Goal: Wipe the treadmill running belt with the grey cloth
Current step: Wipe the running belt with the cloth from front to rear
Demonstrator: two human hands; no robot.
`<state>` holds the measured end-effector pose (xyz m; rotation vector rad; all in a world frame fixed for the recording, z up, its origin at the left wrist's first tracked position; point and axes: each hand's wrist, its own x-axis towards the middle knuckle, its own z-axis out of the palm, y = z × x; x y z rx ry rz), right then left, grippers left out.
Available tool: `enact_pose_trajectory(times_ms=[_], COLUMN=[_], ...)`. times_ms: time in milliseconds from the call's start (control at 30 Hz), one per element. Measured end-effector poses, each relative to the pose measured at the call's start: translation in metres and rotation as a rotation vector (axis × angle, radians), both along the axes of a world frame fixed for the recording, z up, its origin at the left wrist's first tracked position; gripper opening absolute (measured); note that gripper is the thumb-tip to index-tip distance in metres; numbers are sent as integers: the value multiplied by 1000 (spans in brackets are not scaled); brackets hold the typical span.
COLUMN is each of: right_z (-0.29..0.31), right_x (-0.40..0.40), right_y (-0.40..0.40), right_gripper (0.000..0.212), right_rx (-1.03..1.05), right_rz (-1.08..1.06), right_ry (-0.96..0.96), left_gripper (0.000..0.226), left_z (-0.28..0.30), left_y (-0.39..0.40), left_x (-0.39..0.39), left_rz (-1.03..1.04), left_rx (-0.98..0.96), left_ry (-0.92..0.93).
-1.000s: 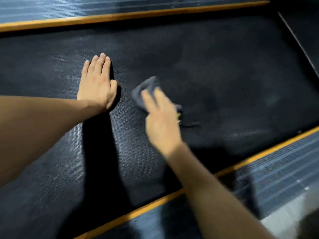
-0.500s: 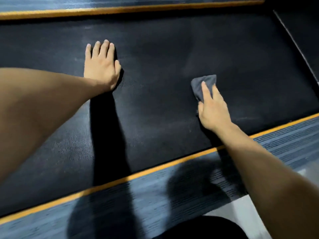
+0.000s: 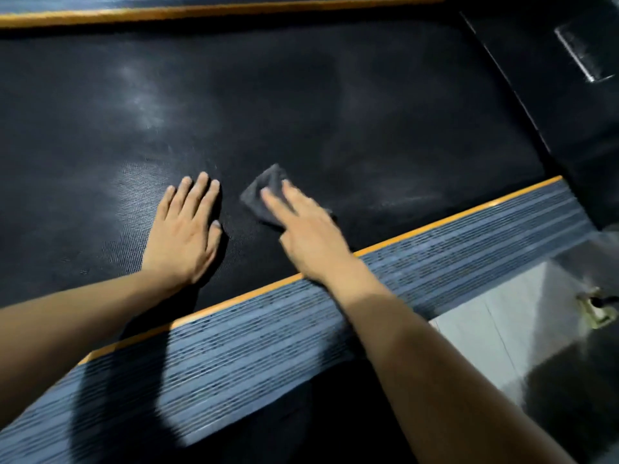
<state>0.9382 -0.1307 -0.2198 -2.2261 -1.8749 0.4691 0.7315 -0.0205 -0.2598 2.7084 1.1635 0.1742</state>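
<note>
The black treadmill running belt [image 3: 301,105] fills the upper half of the head view. My right hand [image 3: 308,232] presses the folded grey cloth [image 3: 264,192] flat against the belt near its near edge, and the cloth sticks out past my fingertips. The hand is blurred. My left hand [image 3: 184,232] lies palm down on the belt just left of the cloth, fingers together, holding nothing. Pale smears show on the belt at the upper left.
A ribbed grey side rail [image 3: 418,279] with an orange stripe [image 3: 452,219] runs along the belt's near edge; a second orange stripe [image 3: 201,10] borders the far edge. A black motor cover [image 3: 552,78] is at the upper right. Pale floor tiles [image 3: 495,323] lie at the lower right.
My right hand has slid the cloth leftward across the belt, back close to my left hand. The view has shifted, so the near side rail now shows more and both hands sit lower.
</note>
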Motion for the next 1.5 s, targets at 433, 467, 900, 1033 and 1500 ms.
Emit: enact_pose_trajectory(times_ms=[433,467,900,1033,1500], right_z=[-2,-3,0,-3,-20], right_x=[86,54,148,188,-82], right_y=[-8,-2,-34,-29,12], right_gripper=[76,76,74,83,70], right_rx=[-82,-38,-35,-5,60], right_rz=[-701,-571,-614,-758,-196], right_ry=[-112,-76,-141,-111,24], left_gripper=[65,65,65,66,72], left_z=[4,4,7,9,3], left_y=[-7,-7,-7,-7,-9], left_x=[8,8,9,12,-34], left_rz=[64,64,50,57,86], left_rx=[-9,-9,-10,-21,-49], left_ry=[-14,-17,23,37,35])
